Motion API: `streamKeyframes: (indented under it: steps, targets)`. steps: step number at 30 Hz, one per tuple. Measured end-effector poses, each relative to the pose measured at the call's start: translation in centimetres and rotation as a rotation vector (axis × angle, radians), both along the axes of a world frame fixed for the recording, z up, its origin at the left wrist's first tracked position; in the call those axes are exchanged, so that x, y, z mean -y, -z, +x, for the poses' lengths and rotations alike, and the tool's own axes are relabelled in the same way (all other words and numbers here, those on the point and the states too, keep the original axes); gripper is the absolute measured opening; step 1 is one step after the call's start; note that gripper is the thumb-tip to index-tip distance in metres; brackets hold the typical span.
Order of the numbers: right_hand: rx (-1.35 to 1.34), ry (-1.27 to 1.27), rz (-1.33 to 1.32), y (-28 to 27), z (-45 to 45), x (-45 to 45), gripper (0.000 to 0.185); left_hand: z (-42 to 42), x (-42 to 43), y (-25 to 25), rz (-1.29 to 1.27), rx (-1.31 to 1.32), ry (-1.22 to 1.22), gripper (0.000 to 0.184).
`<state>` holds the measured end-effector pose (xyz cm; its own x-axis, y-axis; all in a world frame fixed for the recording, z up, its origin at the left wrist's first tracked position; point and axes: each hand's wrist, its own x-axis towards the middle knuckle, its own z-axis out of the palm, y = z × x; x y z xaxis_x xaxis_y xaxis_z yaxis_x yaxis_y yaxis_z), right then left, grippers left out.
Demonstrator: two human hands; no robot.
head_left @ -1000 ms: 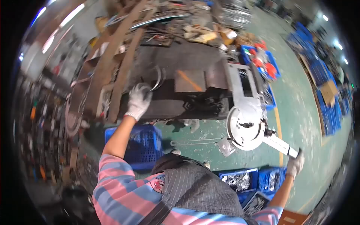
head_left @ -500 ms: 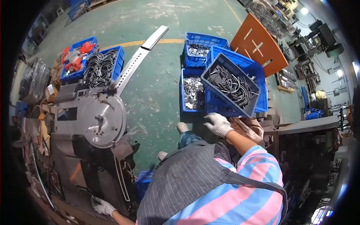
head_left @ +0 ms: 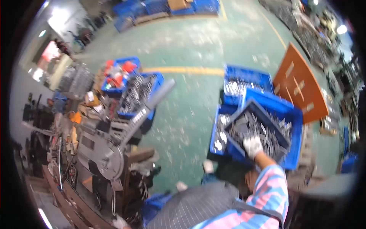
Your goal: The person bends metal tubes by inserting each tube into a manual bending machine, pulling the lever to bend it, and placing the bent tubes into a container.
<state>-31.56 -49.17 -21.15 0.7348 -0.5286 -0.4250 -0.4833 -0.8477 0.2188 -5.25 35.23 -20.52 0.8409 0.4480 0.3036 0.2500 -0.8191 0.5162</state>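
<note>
My right hand [head_left: 252,146], in a white glove, reaches into a dark grey crate [head_left: 237,115]. Curved metal rods [head_left: 271,142] fill the crate in a tangle, and the fingertips touch them; blur hides whether any rod is gripped. Tilted, the crate sits on a larger blue crate [head_left: 298,142]. My left hand [head_left: 120,222], gloved too, shows only partly at the bottom edge, beside the machine's bench. Its fingers are smeared. A grey bending machine [head_left: 103,158] with a round plate and a long perforated arm [head_left: 142,114] stands above that hand.
Blue crates with small metal parts [head_left: 220,141] stand left of the grey crate. An orange board [head_left: 301,86] leans behind. Across the green floor, a blue crate [head_left: 159,82] holds more curved rods, near a crate of red and clear bags [head_left: 121,72].
My right hand has moved from in front of the grey crate into its rods. The view has swung left, and my left hand now sits lower, partly cut off.
</note>
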Motion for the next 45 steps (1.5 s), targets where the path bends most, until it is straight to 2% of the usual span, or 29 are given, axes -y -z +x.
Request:
streamKeyframes:
  steps: [3,4,5,7,8,11,13,15,16,17,18,19,20,21,22,23,25,26,28,29,31,32,34,35,39,41,43,44,45]
  targets:
    - [0.117,-0.186,-0.021,1.0,-0.8,1.4,0.016,-5.3,14.3,-8.9,0.171,-0.395,-0.129,0.042]
    - [0.006,-0.155,0.003,1.2,-0.1,1.9,0.017,-6.8,18.7,-12.4,-0.101,-0.450,-0.143,0.048]
    - [-0.009,-0.160,0.036,-0.2,0.1,2.0,0.018,-7.6,17.1,-10.3,-0.115,-0.444,-0.163,0.048]
    - [0.113,-0.164,0.087,-2.1,-0.7,2.8,0.017,-8.2,14.7,-6.6,-0.587,-0.315,-0.083,0.049]
    - [0.182,-0.111,0.114,-3.3,-1.4,3.3,0.019,-9.0,14.6,-6.8,-0.230,-0.397,-0.062,0.037]
    - [0.277,0.187,0.125,-4.8,-4.6,5.3,0.025,-9.1,5.2,6.1,-0.727,0.016,-0.093,0.018]
    - [0.479,0.384,0.181,-6.6,-6.1,5.0,0.032,-10.7,7.2,6.0,-0.725,0.019,-0.120,0.015]
    - [0.653,0.518,0.236,-7.5,-7.5,4.6,0.036,-12.0,9.5,5.0,-0.499,-0.193,-0.035,0.012]
    - [0.789,0.546,0.201,-7.0,-8.5,4.7,0.035,-12.7,11.9,3.0,-0.457,-0.283,0.060,0.026]
    - [0.928,0.576,0.167,-6.6,-9.1,4.6,0.034,-13.4,17.5,-1.4,-0.360,-0.375,-0.005,0.027]
    - [1.084,0.736,0.345,-8.2,-8.6,3.6,0.032,-13.6,17.3,0.5,-0.421,-0.437,0.128,0.028]
    - [1.241,0.679,0.349,-5.7,-9.4,4.7,0.027,-13.8,17.1,3.6,-0.445,-0.501,0.294,0.019]
    - [1.263,0.702,0.429,-7.3,-8.6,3.6,0.025,-13.2,23.5,-3.9,-0.337,-0.702,0.228,0.026]
    - [1.287,0.724,0.509,-10.7,-6.4,1.3,0.025,-12.1,27.2,-7.8,-0.328,-0.759,0.416,0.032]
    - [1.281,0.526,0.513,-13.8,-4.0,-1.0,0.024,-9.9,26.4,-3.6,-0.179,-0.876,0.682,0.031]
    - [1.233,0.408,0.544,-17.0,-1.2,-3.7,0.023,-9.6,31.4,-9.5,-0.180,-0.652,0.843,0.030]
    - [1.136,-0.037,0.675,-20.6,4.3,-8.1,0.025,-7.7,35.9,-13.0,-0.333,-0.125,1.151,0.027]
    - [0.850,-0.343,0.409,-22.6,7.2,-10.1,0.022,-6.5,38.0,-16.1,-0.337,0.139,1.261,0.030]
    - [0.482,-0.797,0.297,-27.0,12.0,-15.9,0.022,-3.8,39.9,-22.0,-0.111,0.390,1.480,0.051]
    - [0.671,-1.065,0.293,-27.9,13.2,-18.0,0.026,-3.8,40.0,-24.3,0.003,0.334,1.460,0.043]
    - [0.785,-1.296,0.406,-28.3,15.4,-21.2,0.031,-2.5,38.9,-26.6,0.042,0.114,1.672,0.045]
    - [0.782,-1.339,0.424,-28.7,16.3,-22.2,0.031,-2.8,37.9,-26.3,0.046,0.115,1.627,0.045]
    - [0.893,-1.394,0.405,-29.4,17.6,-23.8,0.030,-3.4,35.9,-24.8,-0.430,-0.399,1.549,0.042]
    - [0.886,-1.409,0.420,-29.3,17.9,-24.4,0.030,-3.6,35.0,-24.2,-0.438,-0.401,1.529,0.042]
    - [0.889,-1.168,0.279,-28.8,18.6,-27.4,0.037,-3.3,33.1,-23.5,-0.656,-0.400,1.430,0.032]
    - [1.096,-0.794,0.198,-28.3,18.1,-28.8,0.040,-2.1,32.9,-24.1,-0.240,0.027,1.540,0.030]
    - [1.348,-0.403,0.403,-24.9,18.1,-29.3,0.038,-1.5,32.8,-24.6,-0.027,0.188,1.517,0.029]
    - [1.336,0.024,0.892,-24.6,18.2,-30.5,0.032,-0.9,33.2,-23.9,0.026,0.244,1.530,0.027]
    - [1.252,0.158,1.242,-24.7,18.4,-30.0,0.035,-0.4,33.7,-23.7,0.007,0.219,1.546,0.027]
